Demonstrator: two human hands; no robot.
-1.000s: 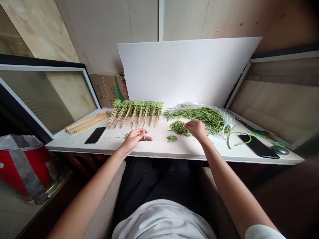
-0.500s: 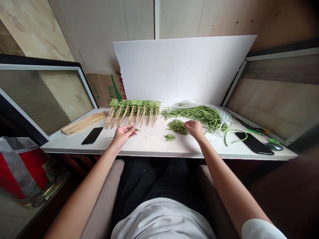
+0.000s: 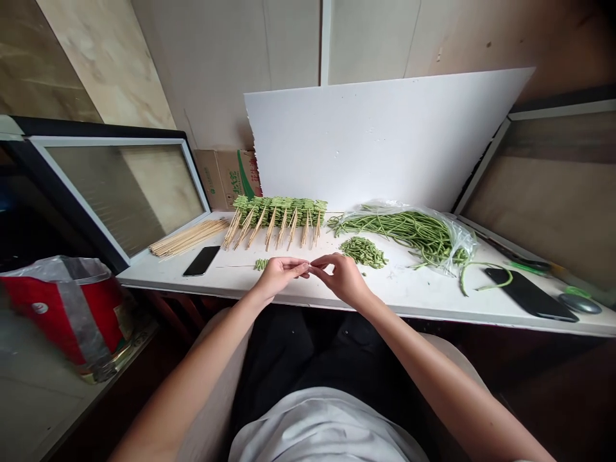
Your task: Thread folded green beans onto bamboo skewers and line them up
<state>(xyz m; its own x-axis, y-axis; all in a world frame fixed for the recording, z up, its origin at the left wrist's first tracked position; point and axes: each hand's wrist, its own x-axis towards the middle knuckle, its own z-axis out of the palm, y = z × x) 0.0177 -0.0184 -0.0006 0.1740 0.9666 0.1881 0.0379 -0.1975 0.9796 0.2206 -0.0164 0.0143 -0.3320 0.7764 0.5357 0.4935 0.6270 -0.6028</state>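
My left hand (image 3: 282, 274) is closed in a pinch on a thin bamboo skewer, mostly hidden by the fingers. Short green bean pieces (image 3: 261, 264) show side by side just beyond that hand. Fingertip to fingertip with it, my right hand (image 3: 341, 276) pinches a small bean piece, nearly covered by the fingers. Behind the right hand lies a loose pile of cut bean pieces (image 3: 364, 251). Farther back, finished skewers of beans (image 3: 282, 212) are stacked in a row, their bare sticks (image 3: 270, 228) pointing toward me.
Bare skewers (image 3: 187, 237) lie at the left beside a phone (image 3: 202, 261). Long whole beans (image 3: 409, 231) spill from a clear plastic bag (image 3: 462, 247) at the right. A second black phone (image 3: 529, 295) and a mouse (image 3: 580, 303) sit near the table's (image 3: 414, 308) right end.
My right hand has left the pile of cut beans and come left to meet my left hand. The left hand has shifted right. The view has turned slightly left.
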